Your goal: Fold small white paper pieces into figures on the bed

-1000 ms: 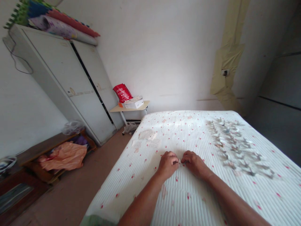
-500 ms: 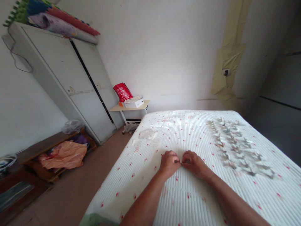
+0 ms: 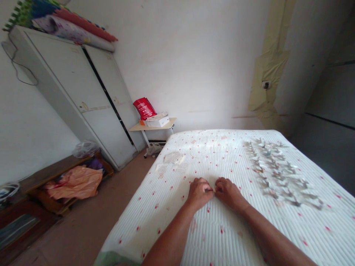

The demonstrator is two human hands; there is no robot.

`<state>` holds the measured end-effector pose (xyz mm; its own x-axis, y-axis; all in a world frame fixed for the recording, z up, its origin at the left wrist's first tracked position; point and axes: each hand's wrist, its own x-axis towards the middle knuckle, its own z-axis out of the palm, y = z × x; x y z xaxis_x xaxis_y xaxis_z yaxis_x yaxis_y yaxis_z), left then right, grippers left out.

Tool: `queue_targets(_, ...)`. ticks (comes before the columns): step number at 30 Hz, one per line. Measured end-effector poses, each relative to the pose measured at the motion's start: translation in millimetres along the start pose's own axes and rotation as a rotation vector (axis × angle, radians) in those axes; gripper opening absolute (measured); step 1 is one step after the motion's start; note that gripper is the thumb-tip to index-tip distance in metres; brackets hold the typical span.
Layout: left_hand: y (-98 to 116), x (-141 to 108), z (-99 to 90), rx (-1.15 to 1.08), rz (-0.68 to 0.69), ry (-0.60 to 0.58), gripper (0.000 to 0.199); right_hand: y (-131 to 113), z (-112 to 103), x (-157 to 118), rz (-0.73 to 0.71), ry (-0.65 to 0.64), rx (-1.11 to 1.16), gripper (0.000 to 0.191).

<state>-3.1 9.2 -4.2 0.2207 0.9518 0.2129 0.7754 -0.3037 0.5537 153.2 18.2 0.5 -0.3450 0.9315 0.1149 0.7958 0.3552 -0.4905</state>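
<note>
The person's left hand [image 3: 199, 192] and right hand [image 3: 229, 192] meet over the white cover [image 3: 219, 225], which has small red spots. Both hands grasp, with pinched fingertips, a small pale piece [image 3: 213, 190]; it is between them and mostly hidden. To the right, well apart, small folded figures [image 3: 274, 164] stand in rows. Farther to the left lie thin printed papers [image 3: 181, 169].
</note>
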Motion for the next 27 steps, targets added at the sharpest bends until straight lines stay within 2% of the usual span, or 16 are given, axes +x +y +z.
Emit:
queue_targets(8,2.9,0.2,4.7,0.055,-0.039,0.038,0.009,-1.3,2.9,-0.1,0.014,0.017,-0.068,0.015)
queue_targets(21,10.1,-2.7,7.2,0.159,-0.099,0.082,0.004,-0.5,5.6,-0.2,0.063,0.053,-0.027,0.004)
queue_targets(27,13.8,-8.2,7.9,0.207,-0.172,0.121,0.010,3.1,8.7,0.4,0.070,0.067,0.001,0.012)
